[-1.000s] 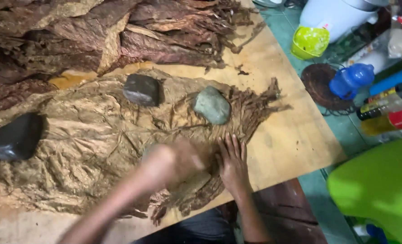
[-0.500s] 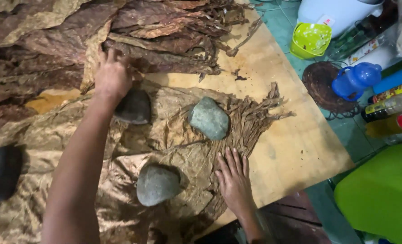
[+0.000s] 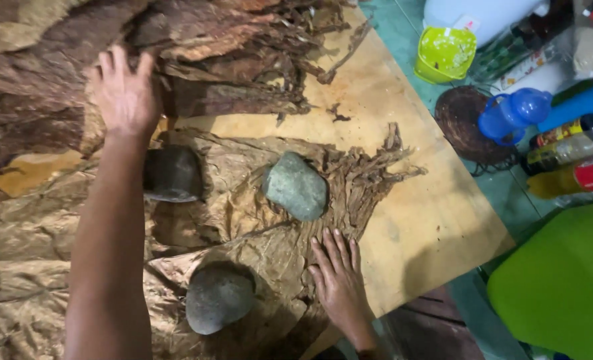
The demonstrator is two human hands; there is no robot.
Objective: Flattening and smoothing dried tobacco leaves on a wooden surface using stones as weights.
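left hand [image 3: 124,93] flat, fingers spread on dark leaf pile [image 3: 36,73], judged reaching for another leaf | spread tan leaves [image 3: 43,280] on tabletop [image 3: 410,220] pinned by three stones [image 3: 295,186] | right hand [image 3: 340,283] flat, fingers together, pressing leaf edge | next needs one leaf peeled free

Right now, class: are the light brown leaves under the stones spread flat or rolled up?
Spread flat: the light brown leaves lie open, stones on them.
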